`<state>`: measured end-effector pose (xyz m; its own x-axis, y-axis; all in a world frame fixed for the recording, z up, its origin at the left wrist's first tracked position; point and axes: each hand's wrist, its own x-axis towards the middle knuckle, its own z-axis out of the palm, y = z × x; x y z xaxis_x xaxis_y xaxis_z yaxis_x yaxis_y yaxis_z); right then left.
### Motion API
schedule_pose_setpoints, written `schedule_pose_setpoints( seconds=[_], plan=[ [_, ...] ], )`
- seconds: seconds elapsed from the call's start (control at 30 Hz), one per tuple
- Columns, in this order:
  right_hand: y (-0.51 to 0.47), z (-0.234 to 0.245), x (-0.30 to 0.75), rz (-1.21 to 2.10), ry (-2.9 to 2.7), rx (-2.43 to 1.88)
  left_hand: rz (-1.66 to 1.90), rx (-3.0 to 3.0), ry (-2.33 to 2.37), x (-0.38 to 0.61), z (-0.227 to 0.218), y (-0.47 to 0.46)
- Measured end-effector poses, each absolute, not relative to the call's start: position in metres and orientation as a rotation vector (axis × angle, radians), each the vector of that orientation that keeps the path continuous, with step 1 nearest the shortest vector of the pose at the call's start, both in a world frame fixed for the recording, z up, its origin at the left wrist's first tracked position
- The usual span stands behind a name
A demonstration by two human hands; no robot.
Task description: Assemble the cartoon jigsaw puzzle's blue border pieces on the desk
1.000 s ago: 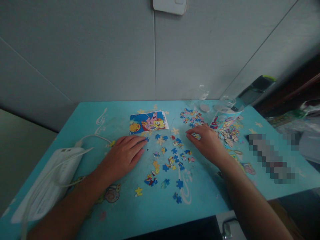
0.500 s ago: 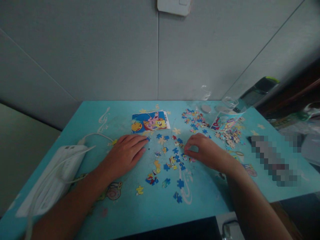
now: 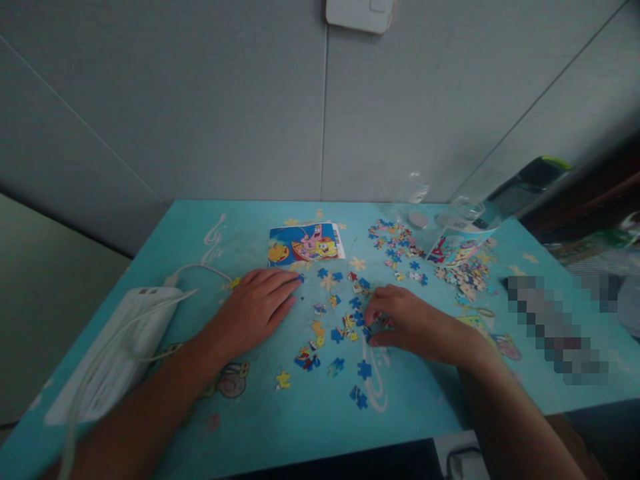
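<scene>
- Head view: our right hand (image 3: pixel 400 317) is palm down and half curled, thumb and forefinger parted on either side of a blue piece (image 3: pixel 367 331); we cannot tell whether they grip it.
- Our left hand (image 3: pixel 260 307) lies flat, fingers stretched out together, its fingertips at another small piece (image 3: pixel 301 277) near the picture card; we see nothing clasped in it.
- Between our two hands we have loose scattered pieces (image 3: pixel 349 325) of a jigsaw, mostly blue and yellow, some touching each other.
- Nearer to us lie a yellow piece (image 3: pixel 283 381) and a blue cluster (image 3: pixel 359 398), both well apart from our fingers.
- Beyond the hands, the picture card (image 3: pixel 307 243) lies flat, showing cartoon figures on blue.
- Past our right hand we see a colourful heap (image 3: pixel 393 237), and right of it a paler heap (image 3: pixel 467 277) beside a printed tub (image 3: pixel 460 247).
- We work on a light blue table (image 3: pixel 240 427) with cartoon prints; a white power strip (image 3: pixel 120 340) with a cable (image 3: pixel 205 267) lies on our left.
- Behind the table we face a grey panelled wall (image 3: pixel 240 100) bearing a white box (image 3: pixel 360 15).
</scene>
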<state>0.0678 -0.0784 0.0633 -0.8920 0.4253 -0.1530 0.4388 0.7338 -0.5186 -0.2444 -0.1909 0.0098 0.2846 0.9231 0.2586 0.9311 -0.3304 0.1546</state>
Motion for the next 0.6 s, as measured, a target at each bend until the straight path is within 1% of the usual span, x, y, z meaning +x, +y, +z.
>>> schedule_pose_setpoints(
  seconds=[0.33, 0.6],
  plan=[
    [-0.079, 0.062, 0.064, -1.002, 2.865, 0.661, -0.475, -2.493, -1.805, -0.243, 0.01, -0.192],
    [-0.081, 0.059, 0.052, -1.373, 2.656, 0.738, -0.528, -2.502, -1.803, -0.24, 0.011, -0.193]
  ],
)
